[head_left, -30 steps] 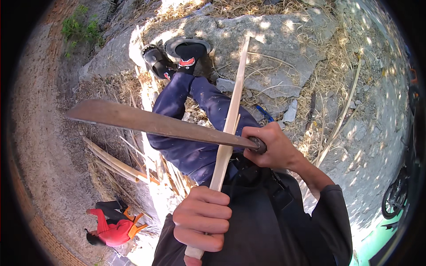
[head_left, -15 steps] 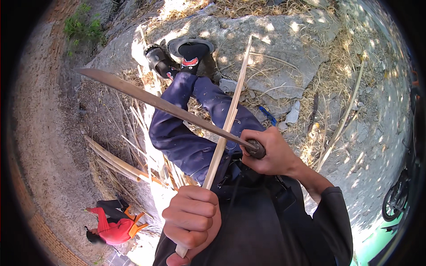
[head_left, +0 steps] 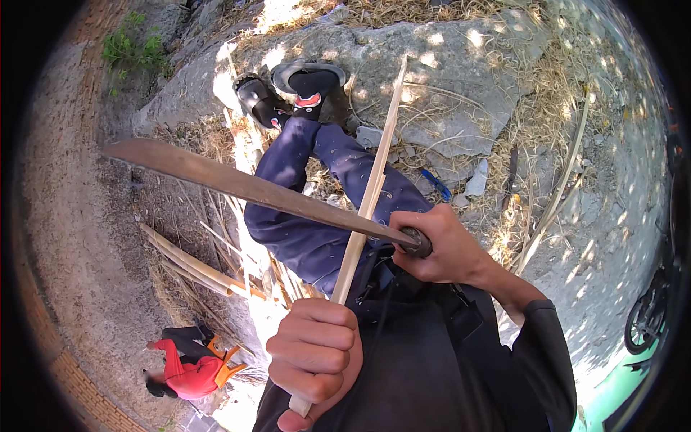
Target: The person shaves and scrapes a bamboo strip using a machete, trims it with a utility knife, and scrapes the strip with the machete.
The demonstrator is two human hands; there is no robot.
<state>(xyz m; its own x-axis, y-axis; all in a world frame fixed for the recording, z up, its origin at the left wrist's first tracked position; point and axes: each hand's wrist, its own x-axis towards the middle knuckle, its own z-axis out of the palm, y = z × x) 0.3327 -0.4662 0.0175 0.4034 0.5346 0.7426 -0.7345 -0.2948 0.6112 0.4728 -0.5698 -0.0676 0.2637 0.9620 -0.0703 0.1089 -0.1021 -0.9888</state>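
My left hand [head_left: 317, 349] is closed in a fist around the lower end of a long pale bamboo strip [head_left: 386, 140], whose short butt pokes out below the fist. The strip slants up and away over my legs to a pointed far end. My right hand [head_left: 446, 245] grips the dark handle of a machete [head_left: 237, 183]. Its long brown blade reaches left across the strip, crossing it a little above my left fist, with its broad flat side showing. The blade passes over the strip on the side nearer me and appears to rest against it.
My legs in dark trousers [head_left: 295, 245] stretch ahead over a large rock [head_left: 461, 108]. Split bamboo pieces [head_left: 191, 263] lie at left, shavings [head_left: 554, 129] at right. A blue object [head_left: 435, 185] lies beside my knee. A person in red [head_left: 191, 376] sits on an orange chair [head_left: 229, 366] at lower left.
The machete blade has rolled to show more of its flat side, and its tip has swung slightly left and nearer me. My left hand has shifted slightly right.
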